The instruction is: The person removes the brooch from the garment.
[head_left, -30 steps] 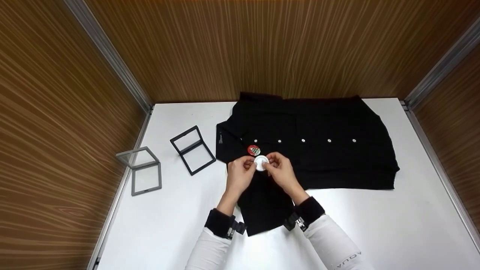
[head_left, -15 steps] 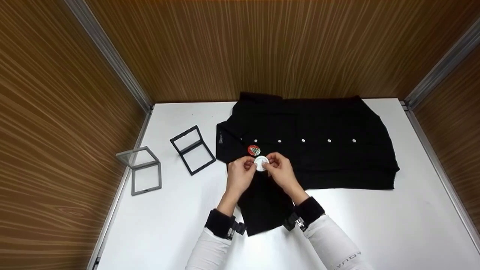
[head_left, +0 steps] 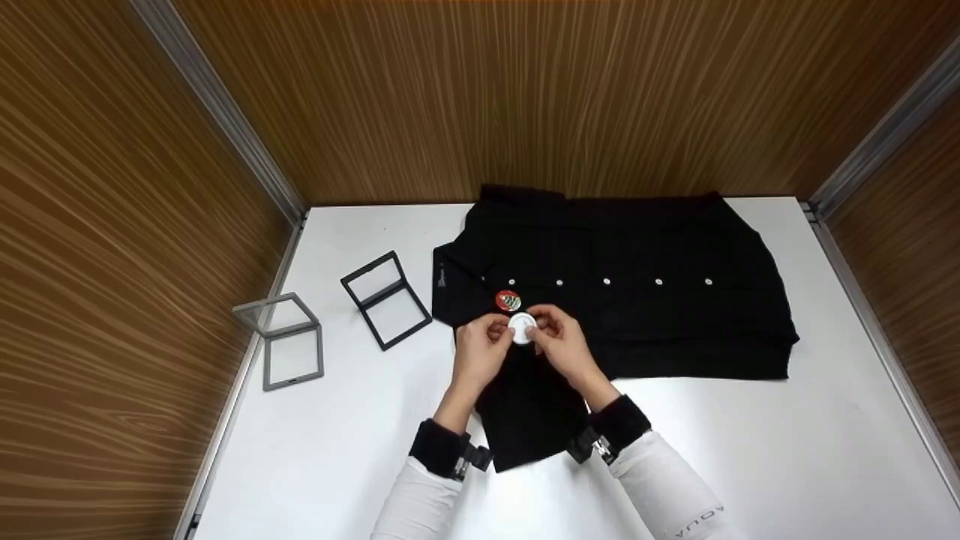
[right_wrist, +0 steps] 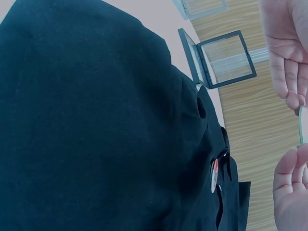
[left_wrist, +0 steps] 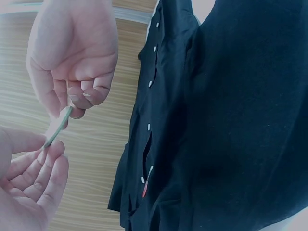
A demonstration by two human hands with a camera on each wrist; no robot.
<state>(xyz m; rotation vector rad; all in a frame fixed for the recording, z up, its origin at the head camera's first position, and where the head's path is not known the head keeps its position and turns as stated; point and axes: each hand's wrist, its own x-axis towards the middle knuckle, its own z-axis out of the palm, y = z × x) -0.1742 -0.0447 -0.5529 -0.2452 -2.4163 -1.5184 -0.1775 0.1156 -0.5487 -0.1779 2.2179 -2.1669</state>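
Note:
Between both hands, a small round badge (head_left: 523,328) is held with its white back toward the head camera. My left hand (head_left: 480,349) pinches its left edge, while my right hand (head_left: 562,345) pinches the right edge with the thumb over the back. The wrist views show the badge (left_wrist: 58,126) nearly edge-on, apart from the cloth. Below lies a black shirt (head_left: 675,322) with white buttons, collar to the left and one sleeve toward me. A red badge (head_left: 508,301) with a green tree picture sits on the shirt near the collar, just beyond the fingers.
Left of the shirt, an open black frame case (head_left: 395,289) with clear panes stands on the white table (head_left: 360,450). Farther left is an open grey frame case (head_left: 321,352). Wood-patterned walls (head_left: 480,97) enclose the back and sides.
The badge tilts very slightly between the fingers and my right fingers shift a little on its rim. Everything else stays in place.

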